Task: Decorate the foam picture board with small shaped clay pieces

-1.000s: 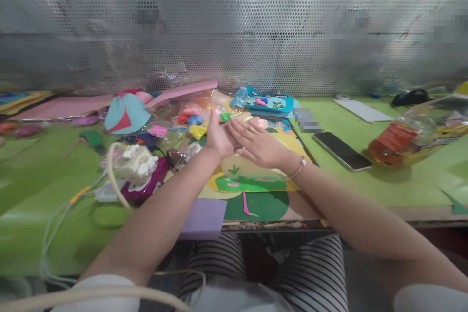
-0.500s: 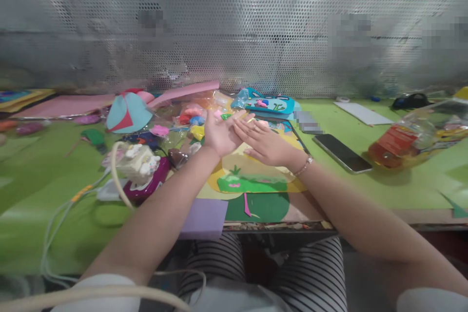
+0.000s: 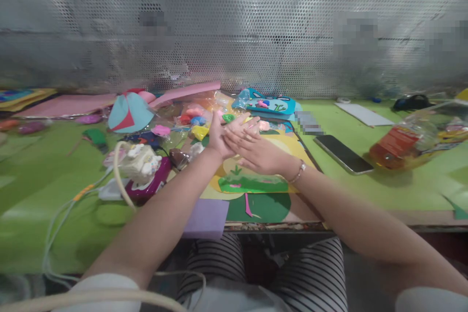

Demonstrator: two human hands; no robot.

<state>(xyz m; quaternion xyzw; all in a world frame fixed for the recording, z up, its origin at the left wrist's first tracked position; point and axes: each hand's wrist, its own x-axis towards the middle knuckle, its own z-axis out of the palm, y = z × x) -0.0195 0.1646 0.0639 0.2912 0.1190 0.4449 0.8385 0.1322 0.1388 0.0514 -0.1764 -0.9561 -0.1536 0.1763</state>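
My left hand (image 3: 217, 139) is raised palm-up over the table, fingers stretched out. My right hand (image 3: 258, 154), a bracelet at its wrist, lies flat across the left palm, palm to palm, fingers straight. Whether anything sits between the palms is hidden. Under both hands lies a yellow and green craft picture (image 3: 252, 183) on a board. Just beyond the fingertips are a green clay lump (image 3: 229, 118), a yellow lump (image 3: 199, 131) and a clear bag of coloured clay pieces (image 3: 192, 113).
A phone (image 3: 343, 154) lies to the right, and beyond it a clear bag with an orange label (image 3: 411, 140). On the left stand a purple and white device (image 3: 142, 169) with a cable and a blue paper cone (image 3: 127, 112). A perforated metal screen (image 3: 234, 34) closes the back.
My right hand has slid back and forth over the left palm, forward towards the fingers and then back across the palm. Both hands stayed raised in the same spot.
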